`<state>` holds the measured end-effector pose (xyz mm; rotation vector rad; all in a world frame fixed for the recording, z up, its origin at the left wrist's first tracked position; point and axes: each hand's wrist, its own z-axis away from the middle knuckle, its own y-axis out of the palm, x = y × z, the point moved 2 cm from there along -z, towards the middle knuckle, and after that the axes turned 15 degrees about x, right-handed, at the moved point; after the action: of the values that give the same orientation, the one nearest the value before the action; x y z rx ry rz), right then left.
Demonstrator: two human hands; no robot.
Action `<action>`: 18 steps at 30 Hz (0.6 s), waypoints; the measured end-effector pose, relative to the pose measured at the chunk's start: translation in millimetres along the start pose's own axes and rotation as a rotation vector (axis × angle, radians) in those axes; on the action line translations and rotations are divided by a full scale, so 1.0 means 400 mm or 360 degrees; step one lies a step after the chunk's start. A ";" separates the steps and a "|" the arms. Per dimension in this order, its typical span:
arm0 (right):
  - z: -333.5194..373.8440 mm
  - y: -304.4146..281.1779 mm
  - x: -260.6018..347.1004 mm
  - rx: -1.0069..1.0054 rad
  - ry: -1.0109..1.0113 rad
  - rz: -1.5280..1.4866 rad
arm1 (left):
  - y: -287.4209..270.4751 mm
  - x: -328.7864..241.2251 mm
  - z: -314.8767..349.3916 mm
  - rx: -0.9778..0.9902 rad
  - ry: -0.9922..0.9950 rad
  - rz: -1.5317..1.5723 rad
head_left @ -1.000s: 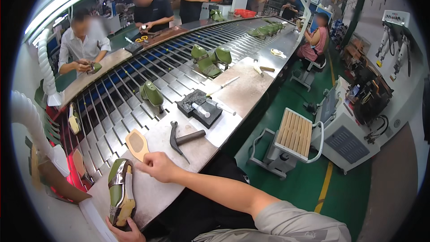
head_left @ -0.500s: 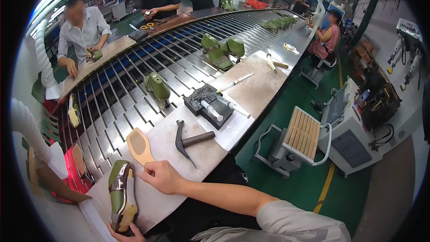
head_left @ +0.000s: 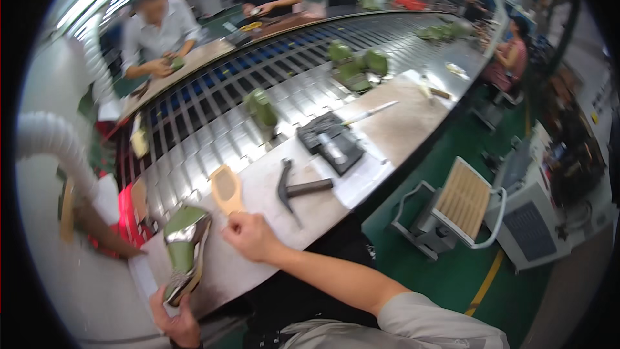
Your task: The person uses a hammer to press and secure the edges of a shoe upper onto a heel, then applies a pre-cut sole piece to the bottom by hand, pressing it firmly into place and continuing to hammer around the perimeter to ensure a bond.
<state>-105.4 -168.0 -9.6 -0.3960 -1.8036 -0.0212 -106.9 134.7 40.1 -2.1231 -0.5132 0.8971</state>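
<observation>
My left hand (head_left: 175,318) is closed around one end of an olive green sandal (head_left: 183,249) with a shiny metallic strap, which is tilted at the near left edge of the bench. To its right, my closed right hand (head_left: 250,237) grips the narrow end of a tan insole (head_left: 226,189) with a darker patch on its wide part. Beyond that hand lies a hammer (head_left: 309,187) with a dark handle and a curved head. Motion blurs the picture slightly.
Past the hammer, a dark block (head_left: 330,142) bears a syringe. Several green shoes (head_left: 352,64) stand along the slatted metal conveyor (head_left: 194,136). A white hose (head_left: 55,136) hangs at left. A wooden-slatted stand (head_left: 462,192) is on the right. Other people work across the conveyor.
The view has swung, shifting the bench rightward in the picture. My left hand has turned the sandal so more of its green upper shows. My right hand stays at the insole.
</observation>
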 end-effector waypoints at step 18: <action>-0.005 -0.020 0.033 -0.0014 0.0303 -0.0024 | 0.210 -0.154 0.023 0.0455 0.0754 0.0163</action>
<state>-108.6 -172.6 4.9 -0.3737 -1.6191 -0.0751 -149.6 49.0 -2.5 -2.0152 -0.0305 0.4591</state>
